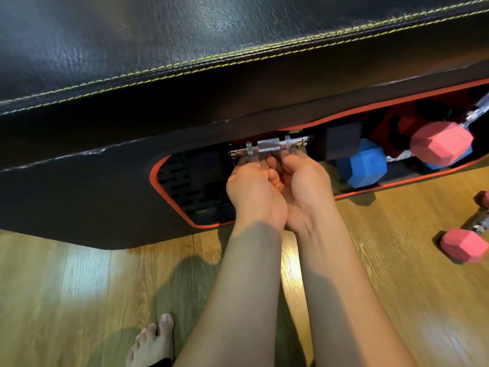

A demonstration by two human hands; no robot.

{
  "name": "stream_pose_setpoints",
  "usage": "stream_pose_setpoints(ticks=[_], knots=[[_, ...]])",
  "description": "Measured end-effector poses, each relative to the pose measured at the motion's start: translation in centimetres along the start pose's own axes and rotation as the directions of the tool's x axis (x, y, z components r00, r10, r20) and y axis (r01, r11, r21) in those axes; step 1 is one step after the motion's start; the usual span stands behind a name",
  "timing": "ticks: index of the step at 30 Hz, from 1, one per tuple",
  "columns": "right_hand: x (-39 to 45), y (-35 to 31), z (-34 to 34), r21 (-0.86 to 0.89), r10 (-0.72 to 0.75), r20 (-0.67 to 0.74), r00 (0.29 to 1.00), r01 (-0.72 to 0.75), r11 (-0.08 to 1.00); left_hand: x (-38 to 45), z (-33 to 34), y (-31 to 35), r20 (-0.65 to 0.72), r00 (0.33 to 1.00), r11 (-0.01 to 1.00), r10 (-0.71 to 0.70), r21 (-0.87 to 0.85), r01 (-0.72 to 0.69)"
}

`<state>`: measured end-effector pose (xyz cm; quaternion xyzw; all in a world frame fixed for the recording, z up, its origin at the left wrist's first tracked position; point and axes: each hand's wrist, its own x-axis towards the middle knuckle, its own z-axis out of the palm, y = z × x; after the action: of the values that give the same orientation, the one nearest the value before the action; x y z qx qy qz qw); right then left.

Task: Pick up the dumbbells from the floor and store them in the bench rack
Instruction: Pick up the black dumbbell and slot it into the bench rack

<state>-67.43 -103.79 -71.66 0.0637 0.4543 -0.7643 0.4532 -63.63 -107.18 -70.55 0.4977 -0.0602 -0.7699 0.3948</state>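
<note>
Both hands (275, 189) — under black dumbbell (270, 147)

No legible text, label, brand, number or sign anywhere: none on the bench (185, 35) upholstery, none on the dumbbells (439, 144) in the rack.
</note>
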Motion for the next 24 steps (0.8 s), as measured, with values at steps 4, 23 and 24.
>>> stream_pose_setpoints(ticks=[4, 23, 24], knots=[[-0.3, 0.0, 0.0, -0.004, -0.024, 0.064, 0.998, 0.024, 1.0, -0.1, -0.7, 0.2, 0.111, 0.994, 1.0, -0.016, -0.024, 0.018], [4.4, -1.4, -1.8, -0.992, -0.695, 0.083, 0.714, -0.008, -0.128, 8.0, -5.4, 1.8, 0.093, 0.748, 0.022, 0.657, 0.99, -0.142], [4.6, -1.5, -2.0, -0.991, -0.696, 0.098, 0.711, 0.004, -0.134, 8.5, -5.4, 1.7, 0.095, 0.741, 0.003, 0.665, 0.992, -0.13]])
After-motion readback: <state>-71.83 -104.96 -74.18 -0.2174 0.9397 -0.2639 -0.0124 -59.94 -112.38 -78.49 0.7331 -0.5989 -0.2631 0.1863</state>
